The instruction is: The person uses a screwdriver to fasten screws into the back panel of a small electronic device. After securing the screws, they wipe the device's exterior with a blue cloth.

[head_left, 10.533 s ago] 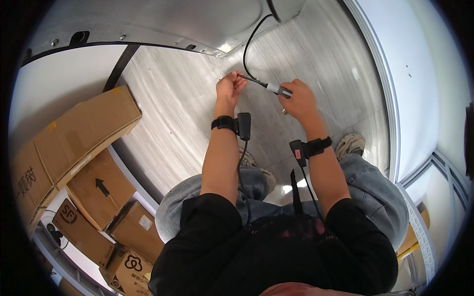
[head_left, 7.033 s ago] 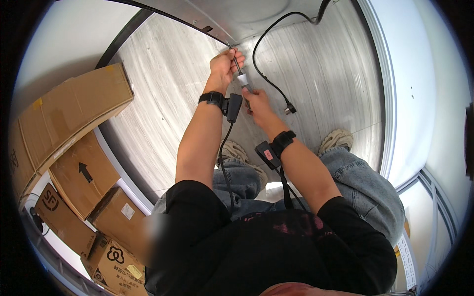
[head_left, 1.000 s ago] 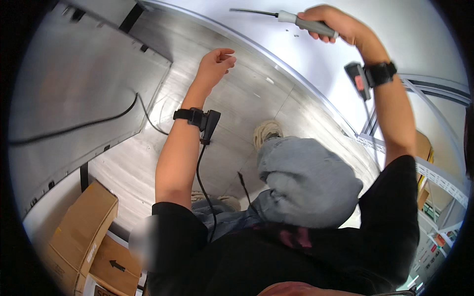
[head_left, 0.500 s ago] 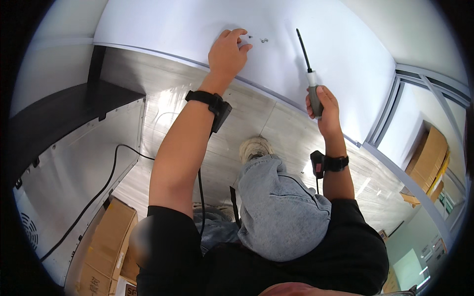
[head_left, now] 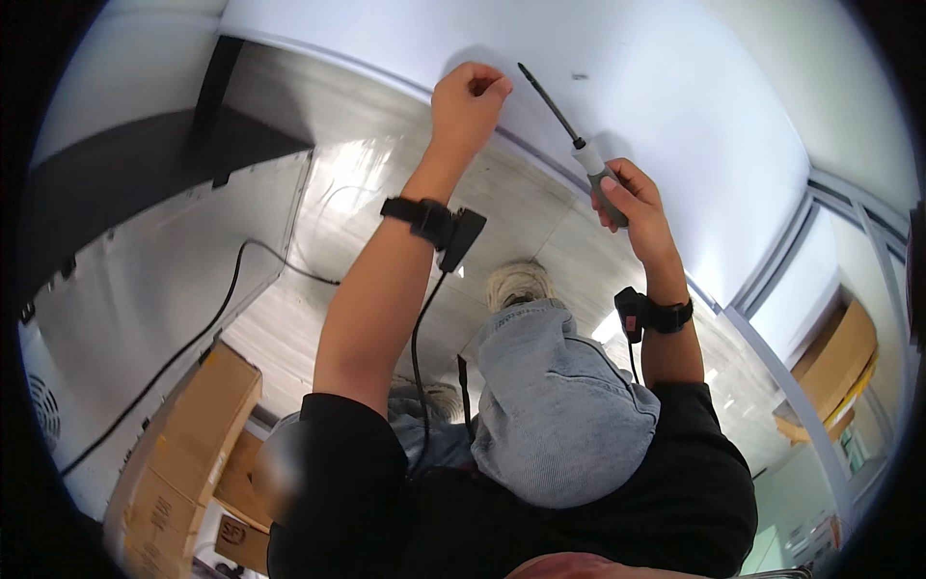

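Driver (head_left: 552,108) was in hand but at no visible screw; driving looked not yet under way. Tiny bits (head_left: 579,76) lay on the board (head_left: 675,125), unidentifiable. Right hand (head_left: 632,205) wrapped the driver's handle above the board's front edge. Left hand (head_left: 467,108), same edge, curled, fingertips close; couldn't tell whether holding anything. Driver: grey handle, white collar, slim dark shaft.

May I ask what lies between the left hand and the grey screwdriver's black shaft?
The head view shows only smooth white panel between left hand and black shaft.
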### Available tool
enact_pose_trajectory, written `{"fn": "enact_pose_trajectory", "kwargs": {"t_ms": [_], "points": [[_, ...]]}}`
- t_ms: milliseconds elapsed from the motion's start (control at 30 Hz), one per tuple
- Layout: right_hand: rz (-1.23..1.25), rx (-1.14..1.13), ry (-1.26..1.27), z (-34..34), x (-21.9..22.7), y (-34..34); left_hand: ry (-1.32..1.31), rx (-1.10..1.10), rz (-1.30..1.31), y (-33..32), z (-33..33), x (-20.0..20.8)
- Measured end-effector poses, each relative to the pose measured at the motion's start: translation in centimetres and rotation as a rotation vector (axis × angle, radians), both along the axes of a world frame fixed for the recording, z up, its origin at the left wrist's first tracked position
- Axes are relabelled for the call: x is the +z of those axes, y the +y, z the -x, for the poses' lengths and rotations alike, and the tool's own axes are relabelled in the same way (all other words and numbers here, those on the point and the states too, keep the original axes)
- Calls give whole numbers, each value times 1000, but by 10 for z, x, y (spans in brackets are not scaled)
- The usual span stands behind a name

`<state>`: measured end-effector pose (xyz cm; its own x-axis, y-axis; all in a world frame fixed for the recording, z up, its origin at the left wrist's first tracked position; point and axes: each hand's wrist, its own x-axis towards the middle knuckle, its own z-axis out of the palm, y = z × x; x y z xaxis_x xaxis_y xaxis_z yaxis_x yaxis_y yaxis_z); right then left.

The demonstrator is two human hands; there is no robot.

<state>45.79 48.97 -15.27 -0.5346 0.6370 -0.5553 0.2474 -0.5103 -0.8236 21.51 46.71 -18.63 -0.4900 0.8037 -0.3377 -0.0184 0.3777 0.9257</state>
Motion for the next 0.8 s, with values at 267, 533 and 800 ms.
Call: {"fn": "enact_pose_trajectory", "kwargs": {"t_ms": [267, 533, 800], "points": [[-20, 387, -43, 124, -26, -44, -593, 486, 66, -180, 84, -38], [-25, 707, -61, 199, -61, -100, -893, 946, -175, -277, 120, -60], [-214, 817, -95, 203, -71, -121, -1050, 980, -383, -302, 129, -67]]}}
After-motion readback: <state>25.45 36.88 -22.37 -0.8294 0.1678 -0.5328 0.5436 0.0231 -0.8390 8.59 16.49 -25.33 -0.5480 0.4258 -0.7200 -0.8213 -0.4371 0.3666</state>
